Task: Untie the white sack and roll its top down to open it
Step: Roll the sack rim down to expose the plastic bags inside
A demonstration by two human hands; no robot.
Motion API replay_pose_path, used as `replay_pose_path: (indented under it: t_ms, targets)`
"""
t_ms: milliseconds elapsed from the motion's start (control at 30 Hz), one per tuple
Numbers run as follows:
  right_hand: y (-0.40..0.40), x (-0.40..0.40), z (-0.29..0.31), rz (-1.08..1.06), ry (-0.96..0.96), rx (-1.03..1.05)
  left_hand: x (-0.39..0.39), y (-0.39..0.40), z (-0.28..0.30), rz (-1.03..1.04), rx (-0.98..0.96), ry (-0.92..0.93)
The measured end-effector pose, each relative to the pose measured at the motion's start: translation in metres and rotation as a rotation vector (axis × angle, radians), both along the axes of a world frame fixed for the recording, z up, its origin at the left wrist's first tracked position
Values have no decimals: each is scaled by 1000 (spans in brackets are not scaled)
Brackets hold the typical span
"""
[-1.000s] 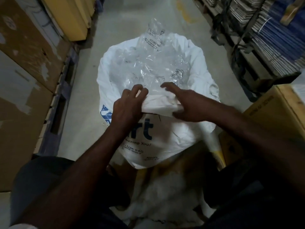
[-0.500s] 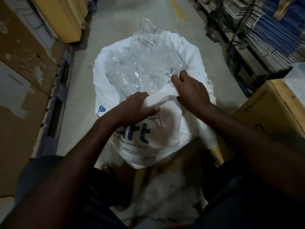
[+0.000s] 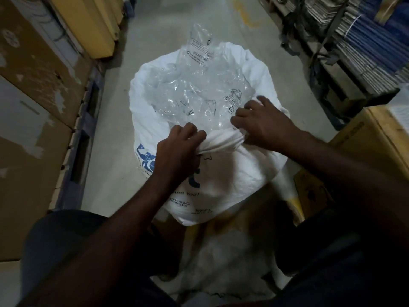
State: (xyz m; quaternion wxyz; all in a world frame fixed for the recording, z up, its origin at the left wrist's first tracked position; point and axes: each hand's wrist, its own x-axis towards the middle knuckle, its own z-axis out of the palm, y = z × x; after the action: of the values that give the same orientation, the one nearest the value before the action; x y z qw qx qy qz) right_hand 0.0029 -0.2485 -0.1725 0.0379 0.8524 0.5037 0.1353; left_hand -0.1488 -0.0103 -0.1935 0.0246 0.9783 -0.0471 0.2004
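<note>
A white sack (image 3: 239, 173) with blue print stands open on the floor in front of me, its mouth wide. Crumpled clear plastic packaging (image 3: 199, 91) fills it and sticks up at the far side. The near rim (image 3: 221, 142) is bunched into a thick roll. My left hand (image 3: 177, 151) grips that roll at its left end, fingers curled over it. At the roll's right end my right hand (image 3: 263, 122) clutches the fabric, knuckles up. Both forearms reach in from the bottom of the view.
Worn cardboard boxes (image 3: 33, 96) on a blue pallet (image 3: 81, 151) line the left. A yellow-brown carton (image 3: 380, 140) sits close at the right, with shelves of stacked blue and grey goods (image 3: 365, 41) behind it. The concrete aisle (image 3: 177, 23) runs ahead. More white material (image 3: 221, 258) lies by my legs.
Both hands went from resting on the near rim to gripping it and bunching it into a roll. My right hand has moved further right along the rim.
</note>
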Motion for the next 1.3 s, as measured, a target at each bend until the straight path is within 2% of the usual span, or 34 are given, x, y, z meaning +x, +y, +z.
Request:
replay_pose_path:
  t_ms: [100,233,300,433,533,600,667,700,767,867,933,1000,1133,1300]
  targets:
    - [-1,4,-12,59,-79,52,1,3,3,49,-22,67]
    - [-14,11,-10,-80,-131,132,-1,26,11,29,-273,169]
    - [-16,10,-14,-102,-122,160,-1,47,10,85,-341,210]
    - [-19,2,-53,-117,-70,122,-10,69,-23,106,-245,329]
    - [-36,-12,-77,-220,104,-35,-15,80,-49,85,-265,311]
    - [-43,-11,-84,-315,383,-59,-12,83,-49,147,-316,334]
    - [-44,-1,-71,-456,704,89,-9,85,-43,181,-340,352]
    - [-46,7,-67,-524,786,219,-9,85,-40,178,-372,341]
    - [-52,16,-60,-643,762,381,-9,80,-32,217,-416,365]
    - [-64,18,-60,-848,839,381,-16,73,-29,356,-431,457]
    - [-61,13,-60,-817,812,299,-21,69,-33,335,-430,451]
    - [-54,8,-57,-678,683,265,-26,60,-23,296,-417,392]
    - [-21,-11,-23,-507,462,394,-22,43,12,230,-403,255]
    - [31,-23,17,-384,348,543,1,36,48,117,-377,88]
